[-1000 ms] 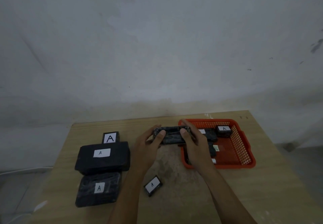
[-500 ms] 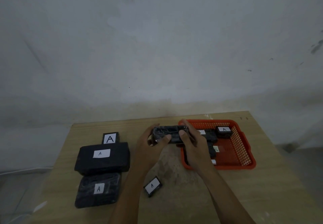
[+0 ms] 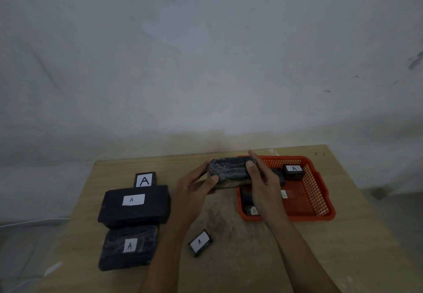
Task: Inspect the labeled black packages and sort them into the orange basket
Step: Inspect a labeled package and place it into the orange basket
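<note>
Above the counter's (image 3: 229,270) far middle, just left of the orange plastic mesh basket (image 3: 320,192), both hands (image 3: 194,192) (image 3: 263,185) gripped a shiny film-wrapped black rectangular package (image 3: 229,170) by its ends, fingers (image 3: 251,167) curled round it, apparently to inspect its label.

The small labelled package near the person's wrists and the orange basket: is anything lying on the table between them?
In the head view, only the right forearm crosses above that stretch; the table between the small package and the orange basket looks bare.
</note>
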